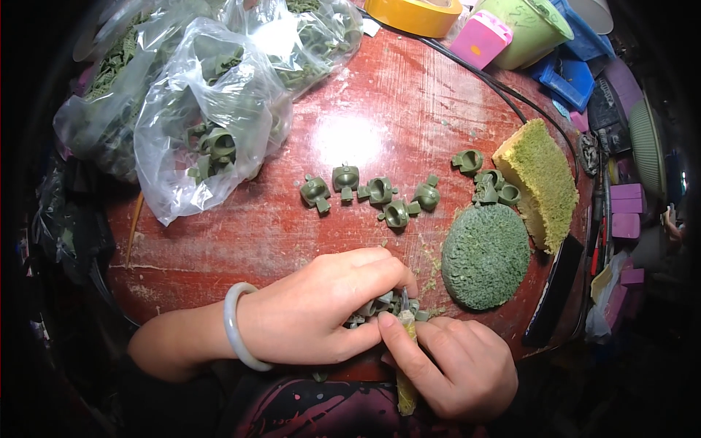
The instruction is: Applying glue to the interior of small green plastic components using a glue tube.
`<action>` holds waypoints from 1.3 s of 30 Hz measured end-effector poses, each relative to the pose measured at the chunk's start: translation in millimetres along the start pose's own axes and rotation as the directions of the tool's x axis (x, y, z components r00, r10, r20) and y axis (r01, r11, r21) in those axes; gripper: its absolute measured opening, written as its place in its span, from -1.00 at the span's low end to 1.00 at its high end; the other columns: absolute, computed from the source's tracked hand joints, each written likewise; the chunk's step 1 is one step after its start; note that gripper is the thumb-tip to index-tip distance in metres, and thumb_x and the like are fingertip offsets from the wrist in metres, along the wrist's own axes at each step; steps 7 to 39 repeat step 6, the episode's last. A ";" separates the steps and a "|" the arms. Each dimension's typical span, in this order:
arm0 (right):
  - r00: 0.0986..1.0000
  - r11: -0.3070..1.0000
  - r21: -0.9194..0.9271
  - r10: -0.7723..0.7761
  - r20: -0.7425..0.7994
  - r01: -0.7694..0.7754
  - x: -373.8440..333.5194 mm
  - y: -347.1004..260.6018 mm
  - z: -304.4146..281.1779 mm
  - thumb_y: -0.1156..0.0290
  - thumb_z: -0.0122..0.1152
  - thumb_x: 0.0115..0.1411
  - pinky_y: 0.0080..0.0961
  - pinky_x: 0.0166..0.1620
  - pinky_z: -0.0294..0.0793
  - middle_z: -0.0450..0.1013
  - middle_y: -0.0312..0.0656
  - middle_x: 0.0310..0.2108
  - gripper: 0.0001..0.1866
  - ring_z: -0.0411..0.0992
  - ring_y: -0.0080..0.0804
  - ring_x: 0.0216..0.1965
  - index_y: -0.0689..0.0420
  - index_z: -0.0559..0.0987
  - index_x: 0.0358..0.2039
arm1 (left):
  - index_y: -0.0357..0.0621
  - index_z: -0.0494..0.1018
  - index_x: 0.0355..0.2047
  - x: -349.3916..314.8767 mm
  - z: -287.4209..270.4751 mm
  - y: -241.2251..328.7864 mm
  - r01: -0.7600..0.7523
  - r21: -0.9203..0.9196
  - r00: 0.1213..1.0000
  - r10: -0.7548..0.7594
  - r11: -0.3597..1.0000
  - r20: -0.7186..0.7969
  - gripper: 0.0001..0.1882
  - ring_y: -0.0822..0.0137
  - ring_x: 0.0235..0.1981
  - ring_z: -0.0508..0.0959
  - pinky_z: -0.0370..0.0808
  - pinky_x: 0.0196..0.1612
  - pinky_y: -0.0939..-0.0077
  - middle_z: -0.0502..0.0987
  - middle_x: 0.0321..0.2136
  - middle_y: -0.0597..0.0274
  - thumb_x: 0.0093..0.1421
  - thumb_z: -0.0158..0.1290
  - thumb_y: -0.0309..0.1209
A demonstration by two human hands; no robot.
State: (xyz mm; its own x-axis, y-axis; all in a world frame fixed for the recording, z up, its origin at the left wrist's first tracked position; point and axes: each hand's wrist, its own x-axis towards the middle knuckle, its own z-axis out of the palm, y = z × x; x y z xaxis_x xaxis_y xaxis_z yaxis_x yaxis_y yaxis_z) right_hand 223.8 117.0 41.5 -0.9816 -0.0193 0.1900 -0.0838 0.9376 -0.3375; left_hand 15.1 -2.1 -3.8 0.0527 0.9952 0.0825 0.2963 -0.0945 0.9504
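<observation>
My left hand (pixel 314 306), with a pale bangle on its wrist, is closed around a small green moulded plastic piece (pixel 376 305) near the front of the table. The fingers hide most of the piece. My right hand (pixel 467 365) grips a small knife by its yellow taped handle (pixel 406 394). Its thin metal tip points away from me and meets the piece beside my left fingertips. Further back lie several green plastic pieces (pixel 395 212) with round hollows and short tabs. More of them (pixel 496 187) sit in a cluster to the right.
A round green foam pad (pixel 486 257) and a thick yellow-green sponge (pixel 540 182) lie at the right. Clear plastic bags (pixel 212 124) of green parts fill the back left. Yellow tape (pixel 415 13), a pink box (pixel 481 39), a green cup (pixel 527 33) and black cables (pixel 482 73) stand behind.
</observation>
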 end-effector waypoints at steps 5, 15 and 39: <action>1.000 1.000 -0.008 0.000 0.015 0.000 -0.3 -0.2 -0.5 0.43 0.41 0.15 -0.51 -0.41 0.48 0.54 -0.19 -0.31 -0.53 0.56 -0.38 -0.38 0.20 0.69 0.11 | -0.30 0.53 0.02 -0.2 -0.4 1.0 0.017 -0.001 1.000 -0.017 1.000 0.014 -0.63 -0.06 -0.12 0.65 0.60 0.00 0.18 0.61 -0.16 -0.04 0.20 0.24 -0.51; 1.000 1.000 -0.012 0.000 0.020 0.000 -0.5 -0.1 -0.5 0.43 0.42 0.15 -0.51 -0.41 0.48 0.54 -0.19 -0.31 -0.53 0.57 -0.37 -0.38 0.19 0.69 0.11 | -0.30 0.53 0.02 -0.5 -0.3 0.6 0.018 -0.002 1.000 -0.018 1.000 0.013 -0.63 -0.06 -0.12 0.65 0.60 0.00 0.18 0.61 -0.16 -0.04 0.20 0.24 -0.51; 1.000 1.000 -0.012 0.000 0.020 0.000 -0.5 -0.1 -0.5 0.43 0.42 0.15 -0.51 -0.41 0.48 0.54 -0.19 -0.31 -0.53 0.57 -0.37 -0.38 0.19 0.69 0.11 | -0.30 0.53 0.02 -0.5 -0.3 0.6 0.018 -0.002 1.000 -0.018 1.000 0.013 -0.63 -0.06 -0.12 0.65 0.60 0.00 0.18 0.61 -0.16 -0.04 0.20 0.24 -0.51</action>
